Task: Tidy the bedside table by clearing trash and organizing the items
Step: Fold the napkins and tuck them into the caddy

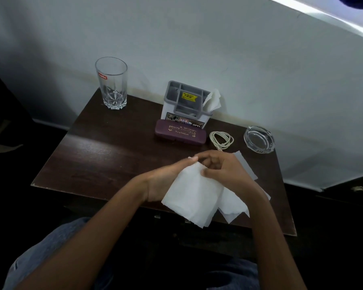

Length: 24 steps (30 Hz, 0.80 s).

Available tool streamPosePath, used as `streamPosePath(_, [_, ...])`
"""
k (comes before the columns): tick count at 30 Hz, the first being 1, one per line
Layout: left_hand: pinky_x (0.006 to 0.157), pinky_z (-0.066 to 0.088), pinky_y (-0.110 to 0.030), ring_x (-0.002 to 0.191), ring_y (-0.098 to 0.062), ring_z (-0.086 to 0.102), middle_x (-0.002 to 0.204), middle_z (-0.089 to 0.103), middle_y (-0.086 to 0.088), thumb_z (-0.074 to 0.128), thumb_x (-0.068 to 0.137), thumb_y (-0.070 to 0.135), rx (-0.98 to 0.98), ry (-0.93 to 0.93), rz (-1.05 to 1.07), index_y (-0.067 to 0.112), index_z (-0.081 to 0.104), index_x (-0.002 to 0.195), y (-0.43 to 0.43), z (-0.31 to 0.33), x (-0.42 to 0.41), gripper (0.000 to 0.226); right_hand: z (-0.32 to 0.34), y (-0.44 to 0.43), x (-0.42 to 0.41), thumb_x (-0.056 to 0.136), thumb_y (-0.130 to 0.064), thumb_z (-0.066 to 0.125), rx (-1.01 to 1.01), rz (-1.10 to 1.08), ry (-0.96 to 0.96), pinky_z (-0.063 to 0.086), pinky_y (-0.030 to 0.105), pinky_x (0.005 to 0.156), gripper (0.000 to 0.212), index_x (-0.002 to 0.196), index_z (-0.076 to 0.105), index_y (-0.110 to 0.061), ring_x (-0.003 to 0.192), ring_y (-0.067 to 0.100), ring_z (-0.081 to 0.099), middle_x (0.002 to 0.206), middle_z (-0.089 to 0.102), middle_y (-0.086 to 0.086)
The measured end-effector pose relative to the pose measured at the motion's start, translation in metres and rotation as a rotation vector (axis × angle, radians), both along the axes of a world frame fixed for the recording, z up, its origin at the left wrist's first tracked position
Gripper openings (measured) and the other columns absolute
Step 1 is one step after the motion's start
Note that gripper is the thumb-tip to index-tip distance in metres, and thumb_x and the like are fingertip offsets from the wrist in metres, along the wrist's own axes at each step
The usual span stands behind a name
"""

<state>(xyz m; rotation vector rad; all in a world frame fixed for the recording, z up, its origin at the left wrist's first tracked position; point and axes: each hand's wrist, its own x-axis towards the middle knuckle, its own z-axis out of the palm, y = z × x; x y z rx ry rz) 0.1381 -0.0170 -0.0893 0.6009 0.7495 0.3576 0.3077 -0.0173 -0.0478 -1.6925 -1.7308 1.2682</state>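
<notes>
Two hands meet over the near right part of a dark brown wooden bedside table (105,147), with a white paper tissue (195,197) between them. The left hand (166,178) lies under the tissue's left side with its fingers stretched out almost straight, carrying the sheet rather than clasping it. The right hand (226,168) is curled, its fingers and thumb closed together on the tissue's upper edge just beside the left fingertips. From that pinch the tissue hangs down toward the person, its lower folds past the table's front edge. A second flat white sheet (246,164) lies on the table under and just beyond the right hand. Just beyond the pinch sits a coiled white cable (221,140). To the right of the cable is a clear round glass ashtray (259,139), and to its left a maroon oblong spectacle case (179,131). Behind the case stands a grey and white plastic organiser box (187,101) with a crumpled white tissue (213,100) sticking out of its right side. Well away to the far left of the grip stands a clear cut-glass tumbler (112,84).
</notes>
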Motion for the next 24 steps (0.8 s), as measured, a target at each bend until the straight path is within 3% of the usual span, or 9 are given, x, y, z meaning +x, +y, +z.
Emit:
streamPosePath(3, [0.075,0.055,-0.03,0.087,-0.019,0.069,0.101,0.071,-0.007,0.061,0.086,0.029,0.124,0.129,-0.045,0.01,0.065,0.11,-0.001,0.0,-0.002,0.03,0.0,0.001,0.0,0.074,0.011,0.063,0.031,-0.035,0.019,0.05,0.026,0.069,0.035,0.101,0.068,-0.012,0.074,0.019,0.058,0.085,0.065,0.013])
streamPosePath(6, [0.079,0.057,-0.034,0.092,-0.02,0.068,0.103,0.071,-0.008,0.069,0.082,0.013,0.221,0.28,-0.037,0.011,0.063,0.109,0.005,-0.004,-0.009,0.028,0.004,0.003,0.004,0.075,0.011,0.063,0.085,-0.172,0.084,0.049,0.025,0.068,0.033,0.097,0.067,-0.013,0.073,0.018,0.059,0.081,0.064,0.009])
streamPosePath(10, [0.069,0.058,-0.028,0.082,-0.015,0.067,0.097,0.069,-0.006,0.071,0.078,0.002,0.331,0.372,0.334,0.01,0.063,0.106,0.016,-0.008,-0.018,0.03,0.002,0.004,0.003,0.075,0.011,0.06,0.082,-0.36,0.188,0.048,0.021,0.063,0.036,0.087,0.064,-0.023,0.068,0.012,0.061,0.073,0.065,-0.002])
streamPosePath(13, [0.067,0.056,-0.017,0.075,-0.004,0.067,0.088,0.069,0.004,0.069,0.079,0.0,0.565,0.406,0.571,0.017,0.065,0.091,0.02,-0.006,-0.021,0.021,-0.005,0.006,-0.008,0.075,0.013,0.06,0.07,-0.397,0.233,0.051,0.023,0.068,0.035,0.087,0.062,-0.019,0.072,0.013,0.063,0.078,0.067,0.002])
streamPosePath(15, [0.071,0.054,-0.02,0.074,0.0,0.067,0.085,0.069,0.008,0.069,0.08,0.002,0.702,0.457,0.639,0.023,0.065,0.084,0.022,-0.006,-0.024,0.021,-0.01,0.007,-0.017,0.074,0.013,0.061,0.084,-0.424,0.244,0.054,0.027,0.073,0.032,0.087,0.062,-0.015,0.078,0.016,0.066,0.082,0.069,0.004])
streamPosePath(18, [0.077,0.055,-0.03,0.084,-0.012,0.068,0.087,0.07,0.007,0.07,0.08,0.006,0.812,0.557,0.626,0.025,0.066,0.083,0.026,-0.01,-0.03,0.019,-0.02,0.009,-0.027,0.073,0.01,0.063,0.123,-0.445,0.183,0.054,0.038,0.077,0.03,0.08,0.061,-0.019,0.082,0.024,0.067,0.085,0.07,0.007])
streamPosePath(24, [0.081,0.051,-0.026,0.084,-0.006,0.064,0.085,0.066,0.014,0.068,0.081,0.005,0.841,0.735,0.492,0.021,0.067,0.099,0.029,-0.018,-0.045,0.025,-0.037,0.008,-0.038,0.071,0.005,0.062,0.125,-0.412,0.063,0.055,0.049,0.082,0.027,0.09,0.066,-0.014,0.087,0.026,0.067,0.092,0.071,0.01])
